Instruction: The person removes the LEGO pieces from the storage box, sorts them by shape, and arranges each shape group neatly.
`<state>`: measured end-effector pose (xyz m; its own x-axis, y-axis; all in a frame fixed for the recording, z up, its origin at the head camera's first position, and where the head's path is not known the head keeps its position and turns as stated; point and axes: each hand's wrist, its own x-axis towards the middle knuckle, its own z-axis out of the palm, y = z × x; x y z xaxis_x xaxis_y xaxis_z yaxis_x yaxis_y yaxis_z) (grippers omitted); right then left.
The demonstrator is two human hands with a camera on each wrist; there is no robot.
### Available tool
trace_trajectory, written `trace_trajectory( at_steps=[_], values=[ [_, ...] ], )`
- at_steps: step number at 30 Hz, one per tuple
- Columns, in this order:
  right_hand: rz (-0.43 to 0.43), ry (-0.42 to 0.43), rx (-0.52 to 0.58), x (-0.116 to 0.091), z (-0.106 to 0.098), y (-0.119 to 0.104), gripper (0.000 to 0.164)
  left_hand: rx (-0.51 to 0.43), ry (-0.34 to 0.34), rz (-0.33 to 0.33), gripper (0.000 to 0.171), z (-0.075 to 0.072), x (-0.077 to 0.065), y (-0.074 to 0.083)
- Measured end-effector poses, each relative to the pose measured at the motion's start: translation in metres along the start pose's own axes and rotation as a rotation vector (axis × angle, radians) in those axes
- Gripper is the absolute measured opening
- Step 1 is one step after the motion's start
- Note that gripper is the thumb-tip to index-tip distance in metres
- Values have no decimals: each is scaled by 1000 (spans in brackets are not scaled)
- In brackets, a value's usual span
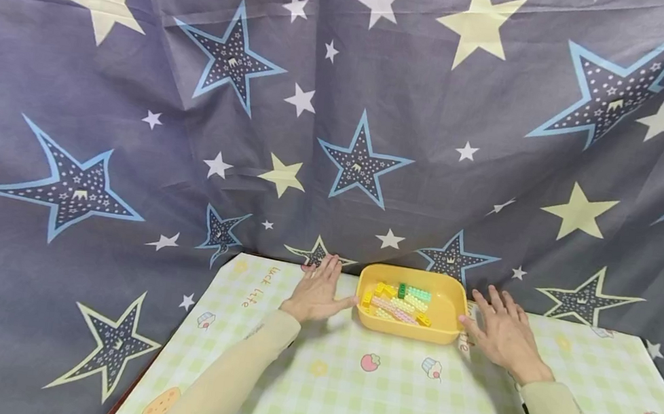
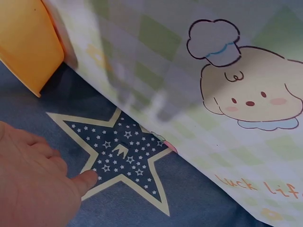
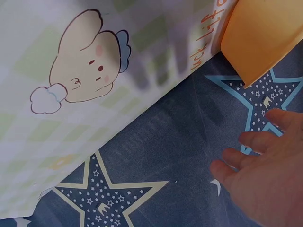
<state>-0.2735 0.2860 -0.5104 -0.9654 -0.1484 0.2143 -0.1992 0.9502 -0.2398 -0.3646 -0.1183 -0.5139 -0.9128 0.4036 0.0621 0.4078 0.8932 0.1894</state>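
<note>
A yellow plastic bin (image 1: 447, 333) sits at the far edge of the table, holding several toy building bricks (image 1: 401, 305) in yellow, pale yellow, pink, mint and dark green. On its left side is my left hand (image 1: 316, 294), fingers spread and straight, thumb tip right at the bin's wall. My right hand (image 1: 505, 332) is at the other side, also spread, with its thumb at the right rim. Each wrist view catches a corner of the bin, (image 2: 35, 42) on the left and the bin wall (image 3: 260, 38) on the right, with neither hand curled round anything.
A green-and-white checked tablecloth (image 1: 371, 403) with printed cartoons covers the table. Directly behind the table's far edge hangs a dark curtain (image 1: 279, 133) patterned with stars, and it also runs down the left side.
</note>
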Motion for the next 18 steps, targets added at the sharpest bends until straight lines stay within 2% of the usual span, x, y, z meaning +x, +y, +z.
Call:
trace_trajectory(
  at_steps=[9, 18],
  values=[
    [5, -3, 2, 3, 6, 1, 80, -32, -37, 1, 101, 5, 0, 8],
    [-54, 83, 49, 9, 9, -7, 74, -94, -45, 37, 112, 13, 2, 20]
  ],
)
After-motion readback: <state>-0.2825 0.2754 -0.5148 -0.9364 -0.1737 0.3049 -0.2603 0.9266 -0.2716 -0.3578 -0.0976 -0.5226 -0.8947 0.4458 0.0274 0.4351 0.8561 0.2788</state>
